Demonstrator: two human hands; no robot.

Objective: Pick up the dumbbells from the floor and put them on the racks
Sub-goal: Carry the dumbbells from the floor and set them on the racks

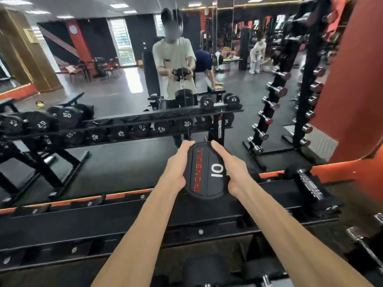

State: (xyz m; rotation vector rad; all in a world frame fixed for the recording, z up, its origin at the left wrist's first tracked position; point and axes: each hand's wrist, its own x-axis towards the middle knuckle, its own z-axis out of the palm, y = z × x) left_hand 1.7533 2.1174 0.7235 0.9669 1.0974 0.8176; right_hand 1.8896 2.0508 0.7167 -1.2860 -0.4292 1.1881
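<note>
A black dumbbell [207, 172] marked "10" faces me end-on above the top tier of the black rack [124, 216]. My left hand [178, 164] grips its left edge and my right hand [230, 162] grips its right edge, fingers curled over the top. The handle and far head are hidden behind the near head. Another black dumbbell [204, 270] lies on a lower tier below my arms.
A wall mirror behind the rack reflects a long rack of black dumbbells [66, 116], a person holding a dumbbell, and other people. A dumbbell with a chrome handle [310, 185] rests on the rack's right end. Tall stands of chrome dumbbells [271, 104] rise at right.
</note>
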